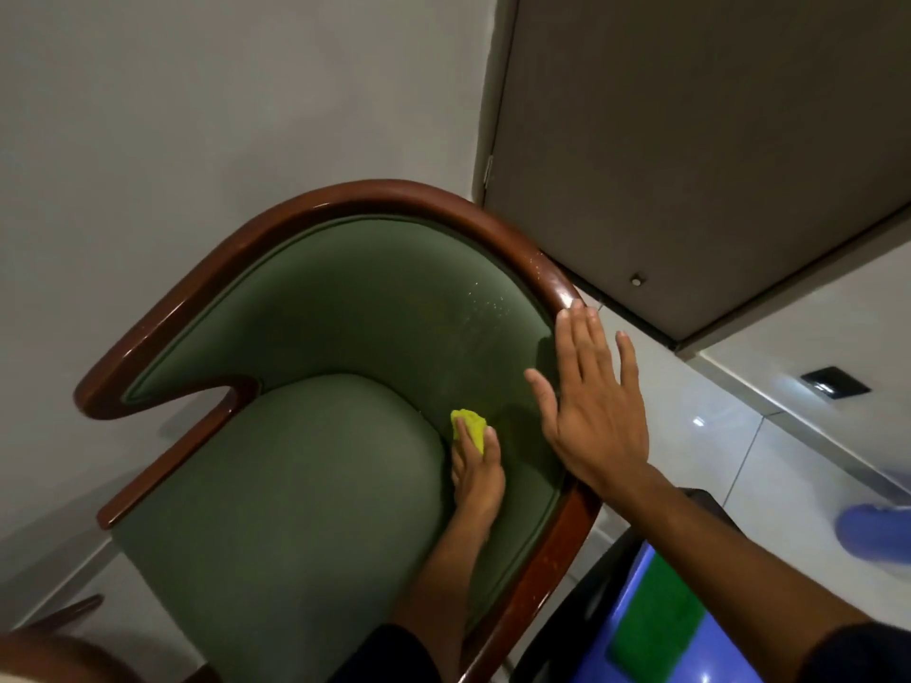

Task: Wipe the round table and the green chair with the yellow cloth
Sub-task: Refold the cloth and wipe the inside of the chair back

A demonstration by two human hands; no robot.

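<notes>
My left hand [478, 478] holds the cloth [471, 426]. My fingers are curled round it, and the cloth is bunched up small and yellow. It is pressed down low in the chair [296, 559], right where the green seat [320, 460] meets the green back [374, 298], on the right side.

My right hand [599, 426] holds nothing. Its fingers are straight and spread out flat. It is over the brown wood rim [207, 283] on the right side of the chair, with the fingertips at the rim. I cannot tell if it pushes on the wood.

There are little white specks [485, 300] on the back, up near my right fingers. Behind the chair is a grey wall [197, 115], and a door [690, 140] is next to it. The floor [739, 460] is white and shiny.
</notes>
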